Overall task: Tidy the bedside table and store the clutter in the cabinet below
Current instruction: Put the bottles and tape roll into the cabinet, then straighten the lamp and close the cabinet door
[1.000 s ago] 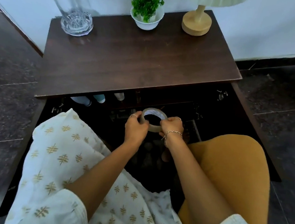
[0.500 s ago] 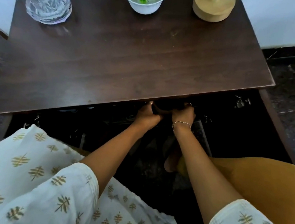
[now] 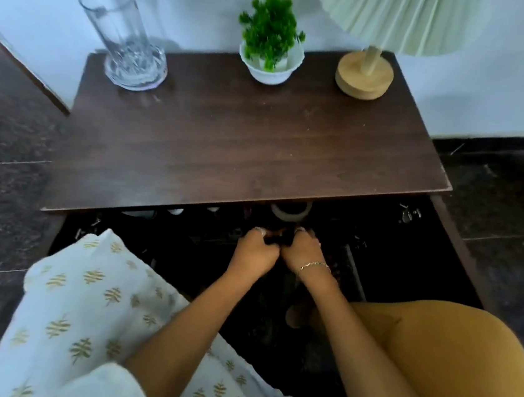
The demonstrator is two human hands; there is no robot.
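Here, left hand and right hand curl around something small and dark; tape roll rests stored beneath the bedside table.

From my feed, the dark wooden bench hides most of the cabinet interior below; I see only black shadow there. The beige ring-shaped tape roll shows just its front arc under the bench edge. My left hand and right hand curl their fingers around something small and dark that I cannot identify. Pale rounded objects beneath the edge are too hidden to name. The pleated cream lamp shade is cut off at the top.
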